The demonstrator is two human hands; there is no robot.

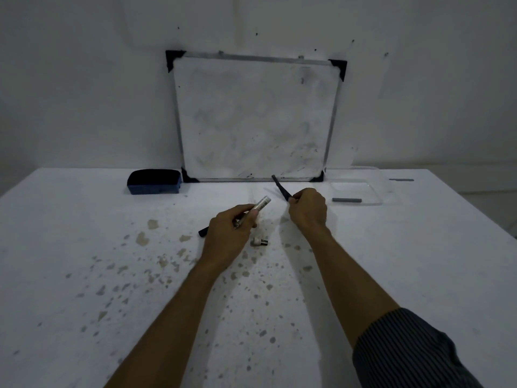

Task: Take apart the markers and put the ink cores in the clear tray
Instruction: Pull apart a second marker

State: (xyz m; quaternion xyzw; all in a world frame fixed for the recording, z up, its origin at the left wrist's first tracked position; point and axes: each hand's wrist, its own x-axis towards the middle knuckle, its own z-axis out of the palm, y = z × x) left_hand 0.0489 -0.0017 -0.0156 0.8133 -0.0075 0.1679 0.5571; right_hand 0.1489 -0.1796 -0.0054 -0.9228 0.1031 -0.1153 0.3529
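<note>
My left hand (pixel 229 233) grips a white marker barrel (pixel 262 203) whose open end points up and to the right. My right hand (pixel 307 210) pinches a thin dark ink core (pixel 280 189) that slants up to the left, apart from the barrel. A small white marker end piece (pixel 259 242) lies on the table between my wrists. A dark cap or marker end (pixel 203 231) pokes out left of my left hand. The clear tray (pixel 376 189) sits at the right rear of the table with one grey ink core (pixel 347 200) in it.
A whiteboard (pixel 256 119) leans against the wall at the back of the stained white table (pixel 112 275). A blue board eraser (pixel 154 181) lies left of it. A grey stick (pixel 401 180) lies beyond the tray. The table's right edge runs diagonally at the far right.
</note>
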